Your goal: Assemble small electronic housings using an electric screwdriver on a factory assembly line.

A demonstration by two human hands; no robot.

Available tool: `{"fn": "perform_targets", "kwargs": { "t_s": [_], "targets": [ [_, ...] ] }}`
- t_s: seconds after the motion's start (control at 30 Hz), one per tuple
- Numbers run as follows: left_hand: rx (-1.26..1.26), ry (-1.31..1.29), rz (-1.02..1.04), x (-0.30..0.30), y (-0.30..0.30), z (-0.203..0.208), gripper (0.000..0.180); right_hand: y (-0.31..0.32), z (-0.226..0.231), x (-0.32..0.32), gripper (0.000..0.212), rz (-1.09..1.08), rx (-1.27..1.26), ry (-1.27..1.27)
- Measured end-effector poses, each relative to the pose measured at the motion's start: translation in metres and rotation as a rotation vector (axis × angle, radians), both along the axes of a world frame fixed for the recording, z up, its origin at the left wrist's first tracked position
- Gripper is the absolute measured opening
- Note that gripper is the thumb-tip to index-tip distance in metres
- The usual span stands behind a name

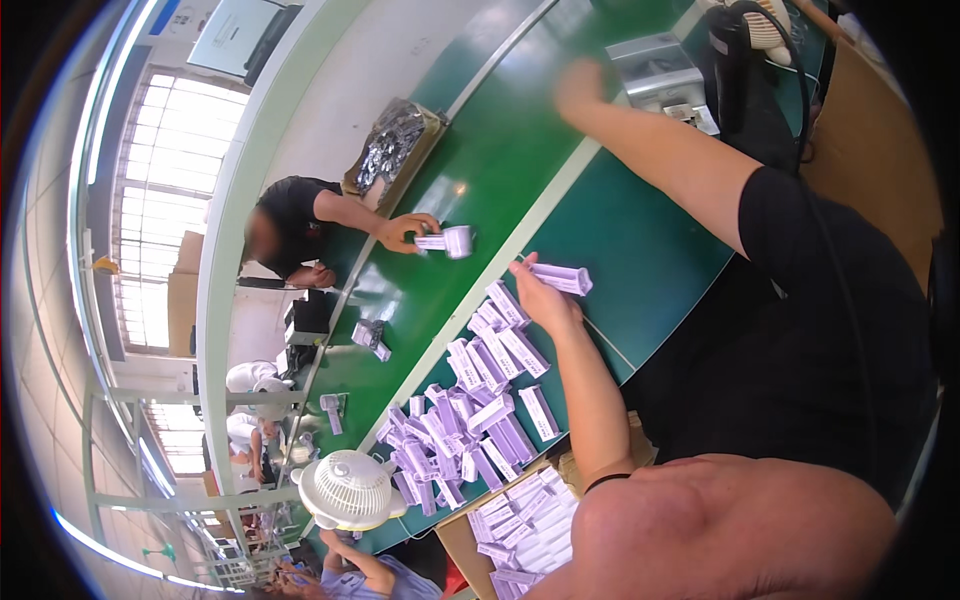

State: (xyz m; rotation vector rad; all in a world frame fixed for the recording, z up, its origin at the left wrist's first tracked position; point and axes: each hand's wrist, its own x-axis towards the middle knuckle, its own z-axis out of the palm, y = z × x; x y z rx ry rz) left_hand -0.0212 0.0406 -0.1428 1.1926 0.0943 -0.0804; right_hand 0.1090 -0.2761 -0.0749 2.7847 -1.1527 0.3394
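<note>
My left hand (545, 298) is closed around a slim lilac carton (560, 278) above the dark green tabletop (640, 235). Beside it spreads a heap of similar lilac-and-white cartons (450, 430), lying at many angles. Farther up, my right hand (581, 90) reaches over the green belt, close to a shiny metal box (655, 72). Motion smears its fingers, so whether it holds anything does not show. Across the belt, a co-worker's hand (405, 232) grips a lilac-and-white item (447, 242).
An open cardboard box (462, 545) full of cartons stands below the heap, near a white fan (348, 490). Small wrapped packs (371, 338) lie along the green belt (500, 170). Dark bagged parts fill a tray (395, 150) on the far side. More people sit farther down the line.
</note>
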Motion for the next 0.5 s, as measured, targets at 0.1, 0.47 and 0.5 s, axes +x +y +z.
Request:
{"fn": "perform_targets", "kwargs": {
  "t_s": [0.1, 0.47, 0.5],
  "targets": [
    [-0.091, 0.022, 0.115, 0.007, 0.04, -0.009, 0.058, 0.077, 0.025, 0.006, 0.026, 0.283, 0.158, -0.247],
    [-0.219, -0.097, 0.086, -0.01, 0.005, 0.009, 0.037, 0.091, -0.025, -0.258, 0.048, 0.863, 0.773, -0.476],
    [-0.205, -0.099, 0.067, -0.013, 0.004, 0.011, 0.038, 0.09, -0.032, -0.269, 0.046, 0.871, 0.799, -0.487]
  ]
}}
